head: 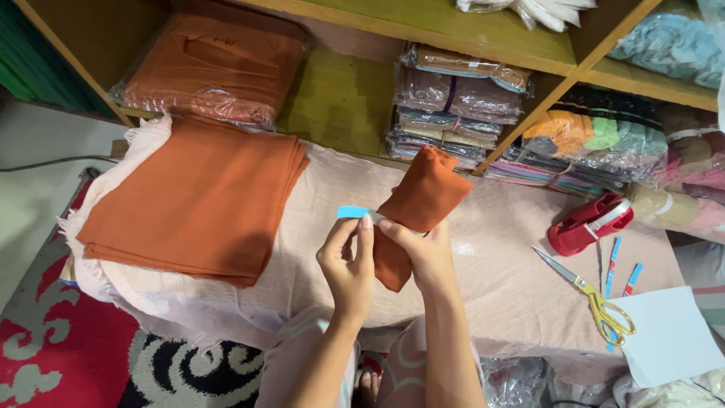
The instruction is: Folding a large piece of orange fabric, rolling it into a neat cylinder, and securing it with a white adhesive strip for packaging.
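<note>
Your hands meet over the cloth-covered table [491,249].
Your right hand [423,253] grips a folded orange cloth [419,200] above it; your left hand [347,261] fingers pinch a blue tape strip [352,212] beside the cloth.

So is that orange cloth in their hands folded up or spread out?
Folded. The orange cloth is a compact bundle held up by the right hand, while the left hand pinches a small blue strip beside it.
</note>
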